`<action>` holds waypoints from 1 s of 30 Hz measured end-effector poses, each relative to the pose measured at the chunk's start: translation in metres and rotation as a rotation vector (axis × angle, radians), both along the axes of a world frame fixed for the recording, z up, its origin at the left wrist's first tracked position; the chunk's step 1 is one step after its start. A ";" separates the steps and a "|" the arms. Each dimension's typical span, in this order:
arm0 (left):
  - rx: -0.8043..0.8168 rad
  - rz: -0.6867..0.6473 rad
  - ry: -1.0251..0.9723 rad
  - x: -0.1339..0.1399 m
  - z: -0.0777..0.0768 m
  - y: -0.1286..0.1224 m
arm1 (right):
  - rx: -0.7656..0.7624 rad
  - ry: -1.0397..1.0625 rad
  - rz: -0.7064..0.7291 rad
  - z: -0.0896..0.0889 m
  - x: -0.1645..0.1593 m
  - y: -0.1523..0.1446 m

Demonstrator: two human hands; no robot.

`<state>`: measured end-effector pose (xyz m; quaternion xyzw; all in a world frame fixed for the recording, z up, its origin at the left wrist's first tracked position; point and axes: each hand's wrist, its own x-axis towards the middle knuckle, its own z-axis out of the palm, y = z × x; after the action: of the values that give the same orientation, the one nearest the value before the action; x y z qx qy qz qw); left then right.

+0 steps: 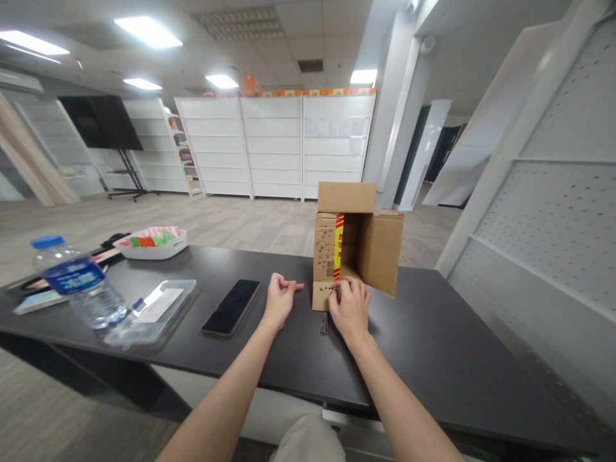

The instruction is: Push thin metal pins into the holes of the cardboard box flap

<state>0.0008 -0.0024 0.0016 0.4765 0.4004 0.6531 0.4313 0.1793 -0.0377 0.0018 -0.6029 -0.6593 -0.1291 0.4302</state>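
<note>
Bare hands at a pierced cardboard box

The box (325,250), plain brown corrugated card, stands open on the smooth, matte-black bench (447,340), right of the middle. Small dark holes pepper its front, beside a glossy red-and-yellow tape strip (339,247); one flap rises at the top, another swings out rightward. The right hand (350,305) bends its fingers against the lower front flap; whether it grips anything small cannot be told. The left hand (280,298) is loosely curled, forefinger pointing at the box, its possible contents hidden. Slim, metallic-looking pieces (324,323) lie just below the flap.

Bare bench top stretches from the box to the right edge. Leftward, room narrows: a flat, glossy phone (231,307) lies near the left hand, then a clear plastic case (158,311) and a ribbed bottle (79,282).
</note>
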 end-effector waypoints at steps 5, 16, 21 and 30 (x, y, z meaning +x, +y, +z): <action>-0.001 0.001 0.001 0.000 0.000 0.000 | -0.025 -0.001 -0.022 0.001 0.000 0.000; -0.002 -0.006 0.018 -0.001 0.000 0.000 | -0.050 -0.014 -0.024 0.001 0.000 0.001; -0.003 -0.009 0.018 0.000 0.002 -0.001 | -0.054 -0.030 -0.031 0.001 0.000 0.001; -0.012 0.009 0.021 0.000 0.002 -0.001 | -0.009 -0.050 -0.019 -0.001 0.000 0.003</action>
<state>0.0008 -0.0039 0.0034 0.4789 0.4110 0.6476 0.4270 0.1796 -0.0349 0.0003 -0.6075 -0.6648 -0.1453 0.4097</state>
